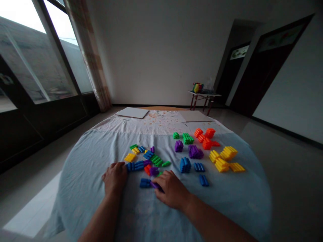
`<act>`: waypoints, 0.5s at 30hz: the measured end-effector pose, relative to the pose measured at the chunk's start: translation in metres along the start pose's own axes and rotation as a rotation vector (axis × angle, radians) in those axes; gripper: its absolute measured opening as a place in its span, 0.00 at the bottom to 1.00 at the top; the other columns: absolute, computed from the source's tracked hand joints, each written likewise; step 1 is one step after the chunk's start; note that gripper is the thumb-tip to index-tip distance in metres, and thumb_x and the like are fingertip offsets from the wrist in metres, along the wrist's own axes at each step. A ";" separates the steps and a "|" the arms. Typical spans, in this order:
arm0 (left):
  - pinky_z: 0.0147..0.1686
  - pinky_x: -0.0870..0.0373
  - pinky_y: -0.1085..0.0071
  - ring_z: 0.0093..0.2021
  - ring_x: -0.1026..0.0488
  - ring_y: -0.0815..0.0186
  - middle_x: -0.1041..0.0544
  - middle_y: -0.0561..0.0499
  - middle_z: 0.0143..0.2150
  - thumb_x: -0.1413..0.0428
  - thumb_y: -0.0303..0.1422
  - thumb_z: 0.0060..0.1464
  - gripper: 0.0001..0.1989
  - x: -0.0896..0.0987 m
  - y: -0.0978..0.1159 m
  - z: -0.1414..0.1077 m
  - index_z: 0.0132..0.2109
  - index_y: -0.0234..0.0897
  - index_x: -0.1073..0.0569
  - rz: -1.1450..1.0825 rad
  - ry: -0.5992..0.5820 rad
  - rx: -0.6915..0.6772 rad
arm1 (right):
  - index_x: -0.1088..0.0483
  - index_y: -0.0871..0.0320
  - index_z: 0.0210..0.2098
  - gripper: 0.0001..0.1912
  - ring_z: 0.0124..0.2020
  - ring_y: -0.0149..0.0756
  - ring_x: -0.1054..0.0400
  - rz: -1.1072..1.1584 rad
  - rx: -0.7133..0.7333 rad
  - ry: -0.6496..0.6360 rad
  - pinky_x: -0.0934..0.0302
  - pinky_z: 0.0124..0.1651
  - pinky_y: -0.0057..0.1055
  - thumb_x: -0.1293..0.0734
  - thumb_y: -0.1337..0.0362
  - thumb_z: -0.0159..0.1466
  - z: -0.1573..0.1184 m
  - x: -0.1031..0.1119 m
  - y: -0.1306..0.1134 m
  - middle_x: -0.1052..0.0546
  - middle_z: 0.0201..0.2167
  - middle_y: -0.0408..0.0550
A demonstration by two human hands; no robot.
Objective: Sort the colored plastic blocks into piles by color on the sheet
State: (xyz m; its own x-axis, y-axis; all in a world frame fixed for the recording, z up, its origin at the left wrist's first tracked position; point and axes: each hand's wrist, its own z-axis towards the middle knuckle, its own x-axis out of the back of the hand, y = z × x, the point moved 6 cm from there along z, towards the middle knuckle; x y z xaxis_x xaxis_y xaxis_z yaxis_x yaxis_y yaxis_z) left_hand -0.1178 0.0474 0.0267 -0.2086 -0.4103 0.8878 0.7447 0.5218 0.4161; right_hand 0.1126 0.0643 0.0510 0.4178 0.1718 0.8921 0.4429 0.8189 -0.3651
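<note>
Front of cloth-covered tabletop: both hands among plastic blocks.
Left hand: fingers relaxed, holding nothing, just beside blue blocks.
Right hand: fingers touching purple block, hold unclear; blue block just beside.

Purple blk partly under R hand

Two hands, two white boards, five colours of blocks

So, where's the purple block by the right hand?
In the head view, the purple block lies against the right hand, just right of a blue block.
</note>
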 end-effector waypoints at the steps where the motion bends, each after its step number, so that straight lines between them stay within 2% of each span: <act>1: 0.50 0.40 0.52 0.53 0.34 0.52 0.28 0.41 0.52 0.60 0.38 0.57 0.22 0.000 0.000 0.000 0.47 0.37 0.26 -0.004 0.000 0.000 | 0.29 0.56 0.45 0.13 0.41 0.39 0.33 0.028 -0.026 0.023 0.43 0.47 0.35 0.35 0.66 0.59 -0.002 0.001 0.000 0.23 0.36 0.47; 4: 0.51 0.41 0.51 0.54 0.34 0.52 0.28 0.41 0.52 0.60 0.38 0.56 0.21 0.000 0.000 0.000 0.47 0.37 0.26 -0.010 0.000 0.005 | 0.29 0.57 0.45 0.13 0.38 0.37 0.32 0.063 -0.114 0.060 0.42 0.44 0.32 0.36 0.66 0.60 -0.007 0.002 0.003 0.23 0.34 0.47; 9: 0.52 0.41 0.51 0.54 0.34 0.52 0.28 0.41 0.53 0.59 0.38 0.56 0.21 -0.003 -0.002 0.001 0.48 0.38 0.26 -0.007 0.000 0.017 | 0.27 0.56 0.34 0.05 0.40 0.40 0.33 -0.036 -0.138 0.064 0.45 0.45 0.36 0.34 0.64 0.60 -0.011 0.006 0.008 0.24 0.32 0.47; 12: 0.51 0.40 0.51 0.53 0.34 0.51 0.28 0.41 0.52 0.59 0.39 0.56 0.21 -0.003 -0.003 0.002 0.47 0.38 0.26 -0.007 0.000 0.013 | 0.28 0.55 0.38 0.10 0.42 0.40 0.35 -0.034 -0.106 0.086 0.45 0.46 0.37 0.32 0.60 0.58 -0.013 0.009 0.007 0.25 0.35 0.47; 15: 0.49 0.39 0.48 0.52 0.33 0.49 0.28 0.39 0.52 0.60 0.40 0.55 0.22 -0.002 -0.005 0.004 0.47 0.37 0.26 -0.013 -0.006 0.003 | 0.29 0.54 0.42 0.17 0.43 0.43 0.36 -0.078 -0.068 0.031 0.45 0.46 0.40 0.30 0.56 0.54 -0.015 0.003 0.005 0.25 0.36 0.48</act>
State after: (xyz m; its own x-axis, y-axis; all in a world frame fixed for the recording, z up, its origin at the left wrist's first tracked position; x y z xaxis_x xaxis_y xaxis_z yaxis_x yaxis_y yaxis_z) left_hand -0.1234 0.0483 0.0237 -0.2225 -0.4124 0.8834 0.7398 0.5188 0.4285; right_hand 0.1279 0.0604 0.0482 0.4044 0.0911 0.9100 0.5270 0.7900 -0.3133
